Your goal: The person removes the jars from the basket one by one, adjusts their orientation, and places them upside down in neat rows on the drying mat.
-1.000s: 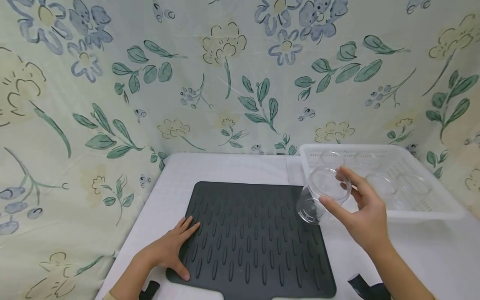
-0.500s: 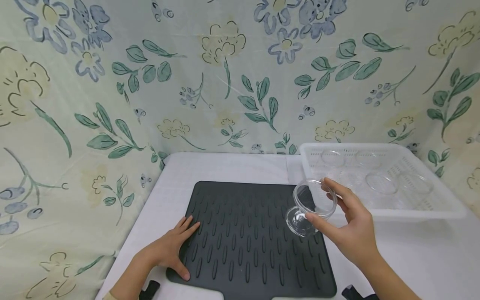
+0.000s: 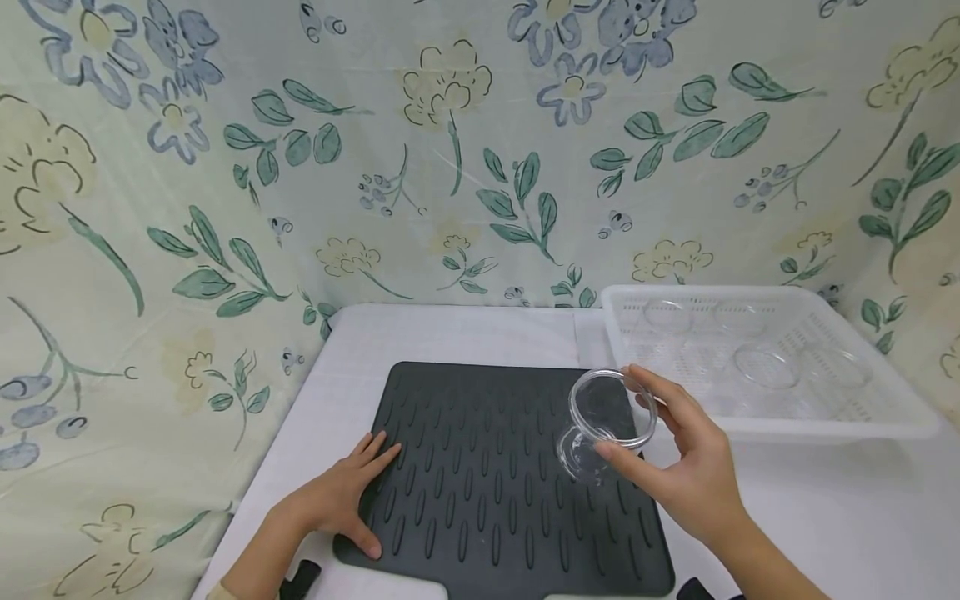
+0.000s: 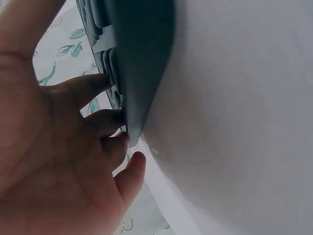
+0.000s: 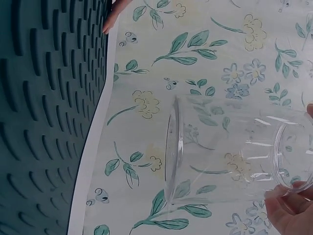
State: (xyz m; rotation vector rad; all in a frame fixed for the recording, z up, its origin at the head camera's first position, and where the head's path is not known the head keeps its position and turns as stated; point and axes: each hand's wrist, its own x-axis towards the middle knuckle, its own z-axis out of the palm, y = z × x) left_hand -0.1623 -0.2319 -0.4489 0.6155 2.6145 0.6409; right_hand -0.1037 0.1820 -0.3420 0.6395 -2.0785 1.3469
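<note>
My right hand point(image 3: 686, 467) holds a clear cup point(image 3: 600, 442) by its rim between thumb and fingers, over the right part of a dark ribbed drying mat point(image 3: 480, 500). Seen from the right wrist, the cup point(image 5: 220, 152) lies on its side across the view, and fingertips point(image 5: 288, 210) grip its ringed end. My left hand point(image 3: 341, 496) rests on the mat's left edge with its fingers spread. In the left wrist view that hand point(image 4: 63, 156) has its fingertips at the mat's edge point(image 4: 144, 58).
A white perforated basket point(image 3: 817, 429) stands at the back right, with several clear round-rimmed cups point(image 3: 767, 367) inside. White cloth point(image 3: 465, 333) covers the table. Behind it hangs a flowered curtain point(image 3: 420, 217).
My right hand has carried the cup left and toward me, from near the basket's front left corner to over the mat. My left hand has stayed still.
</note>
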